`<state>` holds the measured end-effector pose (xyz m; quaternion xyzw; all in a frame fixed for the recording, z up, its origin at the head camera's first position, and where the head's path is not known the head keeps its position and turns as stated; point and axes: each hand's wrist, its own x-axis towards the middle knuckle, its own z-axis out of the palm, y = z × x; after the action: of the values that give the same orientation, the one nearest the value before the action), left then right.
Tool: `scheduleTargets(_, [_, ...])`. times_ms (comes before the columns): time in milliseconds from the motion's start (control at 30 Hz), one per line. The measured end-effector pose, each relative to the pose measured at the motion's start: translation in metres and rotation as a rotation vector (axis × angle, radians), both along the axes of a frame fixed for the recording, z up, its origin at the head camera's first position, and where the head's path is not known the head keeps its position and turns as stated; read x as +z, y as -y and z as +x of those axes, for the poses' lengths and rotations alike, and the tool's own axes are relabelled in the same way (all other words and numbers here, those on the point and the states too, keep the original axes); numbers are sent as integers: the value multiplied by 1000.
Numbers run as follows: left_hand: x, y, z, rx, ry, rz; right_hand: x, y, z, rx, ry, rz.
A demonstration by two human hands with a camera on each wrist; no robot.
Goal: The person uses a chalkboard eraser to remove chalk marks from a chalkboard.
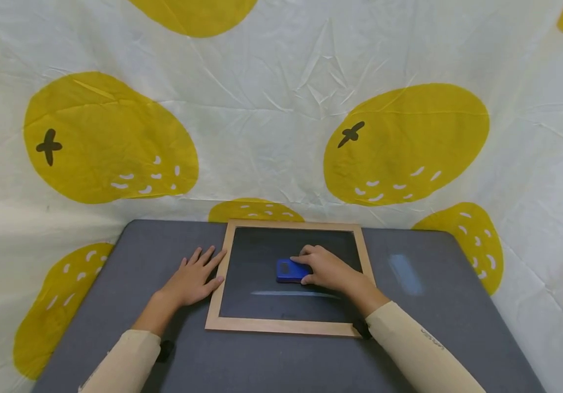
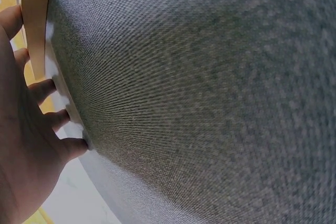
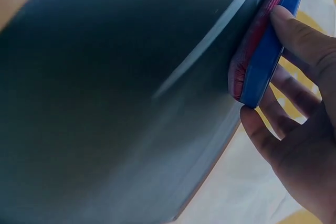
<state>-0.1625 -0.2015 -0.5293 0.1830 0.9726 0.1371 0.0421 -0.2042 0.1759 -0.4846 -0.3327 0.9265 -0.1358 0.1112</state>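
Note:
A chalkboard [image 1: 256,245] in a light wooden frame lies on a grey table. Across its dark surface runs a pale chalk streak [image 1: 291,293], also visible as a slanted chalk line [image 3: 207,38] in the right wrist view. My right hand [image 1: 327,267] grips a blue chalkboard eraser [image 1: 286,270] on the board, above the streak. In the right wrist view the eraser [image 3: 265,59] shows a reddish felt pad, with thumb and fingers around its blue back. My left hand [image 1: 190,281] lies spread at the board's left side, fingertips touching the wooden frame [image 2: 35,19].
On the grey table [image 1: 163,245], right of the board, is a pale blue-white chalk smudge [image 1: 406,274]. Behind the table hangs a white cloth [image 1: 261,147] printed with large yellow fruit shapes. A dark strap [image 1: 165,351] shows at the left wrist.

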Motion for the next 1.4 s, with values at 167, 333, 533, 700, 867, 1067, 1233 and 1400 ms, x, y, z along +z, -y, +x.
scheduleTargets(167, [3,-1,1,-5,-12,5,0,23,-6,35,-15,12])
scheduleTargets(333, [4,-1,-3,-1,-8,-18,3,48,-15,48,-19,49])
scheduleTargets(533, [5,-3,-5,4,2,-36,6,82,-23,64,-41,97])
scheduleTargets(700, [5,-5,-6,10,13,-43,6,102,-30,59,-61,142])
scheduleTargets(867, [6,-6,-6,10,19,-42,8,115,-36,43,-30,146])
scheduleTargets(1067, [6,-4,-4,4,26,-42,13,123,-37,59,7,137])
scheduleTargets(1233, [6,-2,-3,9,29,-37,16,128,-38,64,20,141])
scheduleTargets(1400, [1,-1,-2,9,29,-33,14,130,-33,57,30,155])
